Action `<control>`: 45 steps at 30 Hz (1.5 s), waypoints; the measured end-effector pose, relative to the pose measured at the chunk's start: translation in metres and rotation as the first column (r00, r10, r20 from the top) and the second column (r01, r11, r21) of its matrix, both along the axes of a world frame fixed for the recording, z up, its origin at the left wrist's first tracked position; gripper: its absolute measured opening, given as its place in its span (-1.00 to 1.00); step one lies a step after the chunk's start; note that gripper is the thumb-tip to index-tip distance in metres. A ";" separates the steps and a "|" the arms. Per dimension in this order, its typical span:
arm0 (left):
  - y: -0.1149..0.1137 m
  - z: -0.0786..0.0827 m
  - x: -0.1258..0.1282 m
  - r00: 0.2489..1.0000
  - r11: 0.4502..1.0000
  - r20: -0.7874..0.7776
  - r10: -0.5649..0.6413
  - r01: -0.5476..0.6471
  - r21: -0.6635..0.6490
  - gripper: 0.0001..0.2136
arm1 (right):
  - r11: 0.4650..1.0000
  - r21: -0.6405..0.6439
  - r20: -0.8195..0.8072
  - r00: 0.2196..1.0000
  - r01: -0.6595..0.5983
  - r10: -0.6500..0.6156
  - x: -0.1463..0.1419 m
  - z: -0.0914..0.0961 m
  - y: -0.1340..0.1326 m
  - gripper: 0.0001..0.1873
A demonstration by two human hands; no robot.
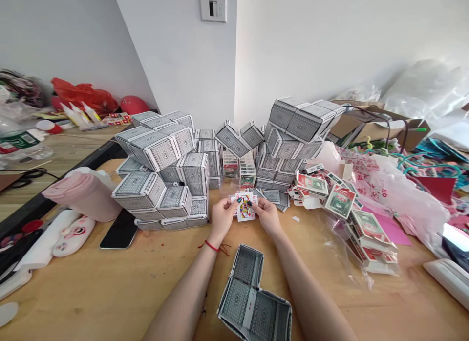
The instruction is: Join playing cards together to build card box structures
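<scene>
Both hands meet at the middle of the table over a few playing cards, face up with a picture card on top. My left hand pinches the cards' left side with its thumb on the face. On the other side my right hand grips them the same way. A red string bracelet circles the left wrist. Between my forearms lies an L-shaped box piece made of patterned grey cards. Just behind the hands are more grey-backed cards and upright card boxes.
Stacks of grey card-built blocks stand at left and right. Red and green card boxes pile up at right by plastic bags. A black phone and a pink roll lie left.
</scene>
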State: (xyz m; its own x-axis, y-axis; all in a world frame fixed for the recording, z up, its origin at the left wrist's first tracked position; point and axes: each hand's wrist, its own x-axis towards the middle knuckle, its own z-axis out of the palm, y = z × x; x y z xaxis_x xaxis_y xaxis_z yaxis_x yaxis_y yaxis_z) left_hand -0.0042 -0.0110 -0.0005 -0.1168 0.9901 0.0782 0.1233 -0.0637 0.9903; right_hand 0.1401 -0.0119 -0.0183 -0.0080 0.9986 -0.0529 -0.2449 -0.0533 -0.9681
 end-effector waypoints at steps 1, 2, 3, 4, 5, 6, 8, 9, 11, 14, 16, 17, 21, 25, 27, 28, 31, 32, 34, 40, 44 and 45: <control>0.000 0.000 0.000 1.000 1.000 -0.005 0.003 -0.003 -0.001 -0.79 | 1.000 0.002 0.001 1.000 -0.001 0.001 0.000 0.000 0.000 -0.65; 0.000 0.000 0.000 1.000 1.000 -0.008 0.003 -0.003 -0.001 -0.79 | 1.000 0.003 0.006 1.000 0.000 0.000 0.000 0.000 0.000 -0.64; 0.000 0.000 0.000 1.000 1.000 -0.009 0.002 -0.002 -0.002 -0.78 | 1.000 0.003 0.014 1.000 0.000 0.000 0.000 0.000 0.000 -0.63; 0.000 -0.001 0.000 1.000 1.000 -0.009 -0.002 0.002 -0.002 -0.78 | 1.000 0.001 0.022 1.000 0.001 -0.001 0.000 0.000 0.000 -0.63; 0.000 -0.001 0.000 1.000 1.000 -0.007 -0.006 0.006 -0.004 -0.77 | 1.000 0.000 0.029 1.000 0.000 0.000 0.000 0.000 0.000 -0.62; 0.000 -0.001 0.000 1.000 1.000 -0.005 -0.010 0.010 -0.004 -0.77 | 1.000 0.001 0.031 1.000 -0.001 0.001 0.000 0.000 0.000 -0.62; 0.000 -0.001 0.000 1.000 1.000 -0.008 -0.009 0.009 -0.005 -0.76 | 1.000 0.008 0.024 1.000 -0.004 0.004 0.000 0.001 0.000 -0.63; 0.000 -0.001 0.000 1.000 1.000 -0.010 -0.005 0.005 -0.004 -0.76 | 1.000 0.009 0.021 1.000 -0.004 0.004 0.000 0.001 0.000 -0.63; 0.000 -0.001 0.000 1.000 1.000 -0.006 0.000 0.000 -0.003 -0.75 | 1.000 0.008 0.024 1.000 0.001 -0.001 0.000 0.001 0.000 -0.63; 0.000 -0.001 0.000 1.000 1.000 0.009 0.003 -0.003 -0.006 -0.76 | 1.000 0.002 0.028 1.000 0.002 -0.002 0.000 0.002 0.000 -0.62; 0.000 0.000 0.000 1.000 1.000 0.012 0.007 -0.007 -0.010 -0.76 | 1.000 0.000 0.030 1.000 -0.002 0.002 -0.001 0.002 -0.001 -0.63; 0.000 0.000 0.000 1.000 1.000 0.010 0.009 -0.009 -0.010 -0.76 | 1.000 -0.003 0.033 0.999 -0.001 0.002 -0.001 0.002 -0.001 -0.63; 0.000 0.000 0.000 1.000 1.000 -0.012 0.007 -0.007 0.002 -0.78 | 1.000 -0.012 0.048 0.999 0.020 -0.019 -0.001 0.002 -0.001 -0.64; -0.001 -0.001 0.000 1.000 1.000 -0.018 0.003 -0.003 0.010 -0.77 | 1.000 -0.007 0.077 0.997 0.028 -0.027 -0.002 0.002 -0.002 -0.64; 0.000 -0.002 -0.001 1.000 1.000 -0.014 0.001 -0.001 0.009 -0.77 | 0.999 -0.006 0.075 0.997 0.031 -0.030 -0.002 0.002 -0.002 -0.64; 0.000 -0.002 -0.001 1.000 1.000 -0.006 -0.003 0.003 0.006 -0.77 | 1.000 -0.008 0.068 0.997 0.030 -0.030 -0.002 0.002 -0.002 -0.64; 0.002 -0.003 -0.003 0.995 0.999 0.089 -0.039 0.042 -0.025 -0.74 | 0.999 -0.014 0.040 0.998 0.041 -0.041 -0.001 0.002 -0.001 -0.63; 0.002 -0.003 -0.005 0.985 0.995 0.154 -0.072 0.081 -0.050 -0.73 | 0.999 -0.015 0.027 0.999 0.048 -0.047 -0.001 0.002 -0.001 -0.64; 0.003 -0.001 -0.009 0.940 0.972 0.299 -0.167 0.207 -0.109 -0.74 | 0.998 -0.012 0.007 0.998 0.060 -0.060 0.000 0.001 0.000 -0.66; 0.001 0.006 -0.016 0.837 0.894 0.449 -0.313 0.420 -0.159 -0.73 | 0.996 -0.010 0.007 0.996 0.084 -0.084 0.005 -0.001 0.000 -0.65; 0.000 0.004 -0.016 0.812 0.876 0.471 -0.345 0.459 -0.150 -0.72 | 0.996 -0.006 -0.009 0.996 0.085 -0.085 0.007 -0.002 0.000 -0.69; 0.001 0.003 -0.016 0.807 0.872 0.477 -0.348 0.465 -0.151 -0.73 | 0.996 -0.004 -0.011 0.996 0.084 -0.084 0.008 -0.002 0.000 -0.70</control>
State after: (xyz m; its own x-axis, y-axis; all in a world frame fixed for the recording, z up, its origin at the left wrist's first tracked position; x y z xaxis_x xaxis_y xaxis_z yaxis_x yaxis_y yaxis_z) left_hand -0.0206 -0.0102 0.0027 0.3377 0.9312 -0.1371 -0.2906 0.2417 0.9258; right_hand 0.1480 -0.0116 -0.0200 0.0755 0.9955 -0.0566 -0.2594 -0.0353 -0.9651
